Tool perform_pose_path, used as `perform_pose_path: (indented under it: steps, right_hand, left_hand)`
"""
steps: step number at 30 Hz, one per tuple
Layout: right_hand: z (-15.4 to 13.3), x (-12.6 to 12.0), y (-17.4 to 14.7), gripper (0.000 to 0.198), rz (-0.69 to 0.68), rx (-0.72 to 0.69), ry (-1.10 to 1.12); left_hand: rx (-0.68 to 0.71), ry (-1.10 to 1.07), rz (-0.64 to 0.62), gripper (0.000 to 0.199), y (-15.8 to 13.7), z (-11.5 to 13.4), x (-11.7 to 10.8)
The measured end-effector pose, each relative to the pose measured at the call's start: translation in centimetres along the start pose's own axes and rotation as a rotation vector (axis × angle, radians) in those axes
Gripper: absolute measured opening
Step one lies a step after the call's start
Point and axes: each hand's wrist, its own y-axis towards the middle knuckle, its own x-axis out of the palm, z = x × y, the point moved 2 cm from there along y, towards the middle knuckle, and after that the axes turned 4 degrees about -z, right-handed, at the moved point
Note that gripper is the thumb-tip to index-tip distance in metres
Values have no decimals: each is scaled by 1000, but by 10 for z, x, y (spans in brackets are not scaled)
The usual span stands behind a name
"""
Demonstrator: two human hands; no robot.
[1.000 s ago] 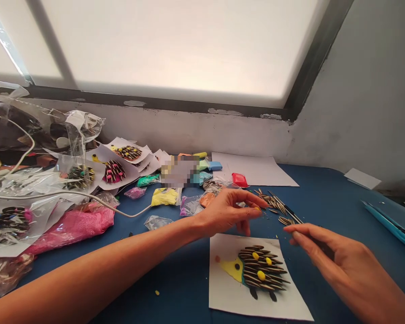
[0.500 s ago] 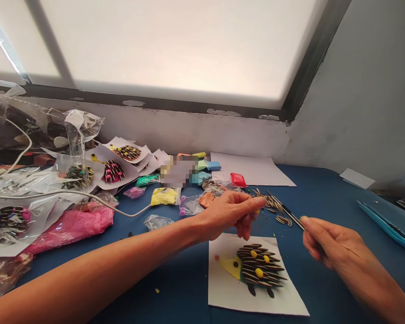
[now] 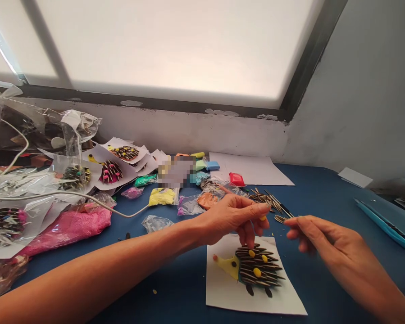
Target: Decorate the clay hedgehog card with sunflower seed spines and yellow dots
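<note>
My left hand [image 3: 238, 218] is closed in a pinch on a small bit of yellow clay [image 3: 263, 218], held above the top of a paper sheet [image 3: 219, 297]. That sheet carries a hedgehog picture [image 3: 259, 267] with a yellow clay face, rows of dark striped seeds as spines and three yellow clay dots. To its right, my right hand [image 3: 324, 238] has its thumb and fingers slightly apart, with nothing plainly in them. A slim metal tool with a dark section [image 3: 279, 204] lies just beyond those fingertips, its near end partly hidden, beside loose sunflower seeds [image 3: 265, 200].
Bagged clay in yellow [image 3: 161, 196], orange and red [image 3: 236, 179] lies behind my left arm. Finished hedgehog sheets [image 3: 126, 155], a pink cloth [image 3: 67, 227] and a white cable [image 3: 121, 212] are at left. A blue folder [image 3: 384, 225] lies at right.
My right hand has moved left and come off the metal tool, which stays by the seeds. My left hand, still pinching the yellow clay, has shifted slightly right and down.
</note>
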Motion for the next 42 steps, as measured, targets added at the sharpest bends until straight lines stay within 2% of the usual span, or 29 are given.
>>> perform_pose_path:
  steps: [6,11,17,19,22,23,24,27,32,37,42]
  right_hand:
    - [-20,17,-13,40,-152,-139,65]
    - [-22,22,-18,32,-50,-153,43]
    - [-26,10,-21,19,91,-419,-25]
    - [-25,5,-21,17,80,-442,-74]
    - [-21,3,-20,18,-64,-403,-162]
    - [-19,3,-21,17,-120,-390,-179]
    - [-17,4,-22,17,-169,-379,-188]
    - [-9,7,-27,19,-231,-351,-192]
    - [4,12,-35,24,-294,-324,-261]
    - [12,13,-37,22,-384,-325,-264]
    - [11,15,-37,19,-401,-394,-281]
  left_hand:
    - [-20,149,-92,46,-5,4,11]
    - [-84,225,-162,48,-8,5,15]
    - [-15,231,-205,46,-6,10,13]
    - [-1,320,-121,44,-3,9,8]
    - [43,564,137,27,0,7,-5]
    - [54,651,197,26,1,7,-10]
    - [47,718,206,33,2,5,-14]
    - [-20,839,120,46,3,1,-22]
    - [-65,996,-34,34,3,-2,-23]
    - [-57,1014,-91,36,3,-7,-25]
    - [-47,1031,-108,37,3,-7,-25]
